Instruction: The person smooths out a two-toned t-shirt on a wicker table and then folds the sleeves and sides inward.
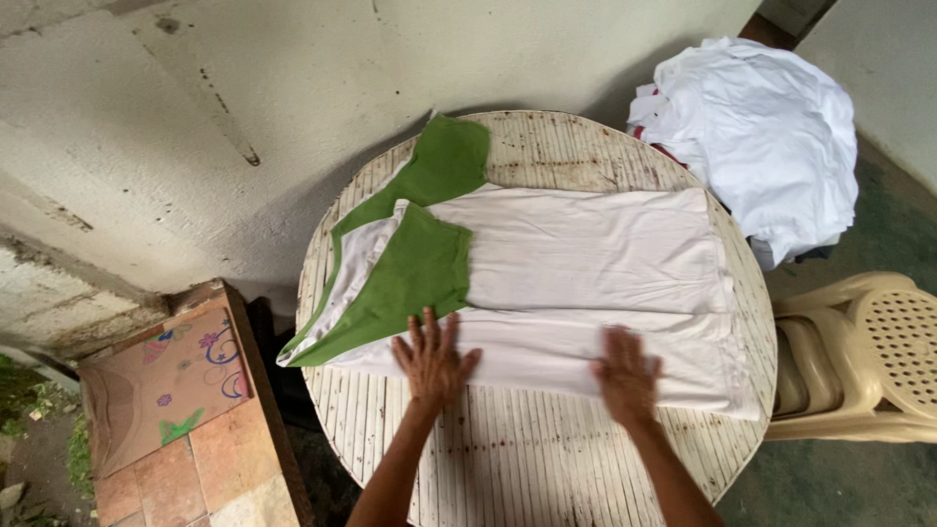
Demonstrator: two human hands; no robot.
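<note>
- The round slatted tabletop (508, 459) fills the middle of the frame, and you stand at its lower edge looking down on it.
- A white shirt with green sleeves (586, 283) lies flat across the tabletop, its body running toward the right of the frame and its collar end toward the left.
- A pile of white clothes (761, 127) sits at the upper right, just past the tabletop's rim, and a stack of cream plastic chairs (869, 351) stands at the right edge.
- One green sleeve is already folded in over the chest at centre left; the other points up toward the top of the frame.
- The step in hand looks like smoothing the near long edge, which seems turned in along the shirt's length.
- Your left hand (432, 363) lies flat just below the folded sleeve, fingers spread and pressing, gripping nothing.
- Your right hand (626, 374) rests palm down on the near edge, lower centre right, fingers flat and loose too.
- The next move likely calls for both hands to pinch that edge evenly, keeping the cloth taut.
</note>
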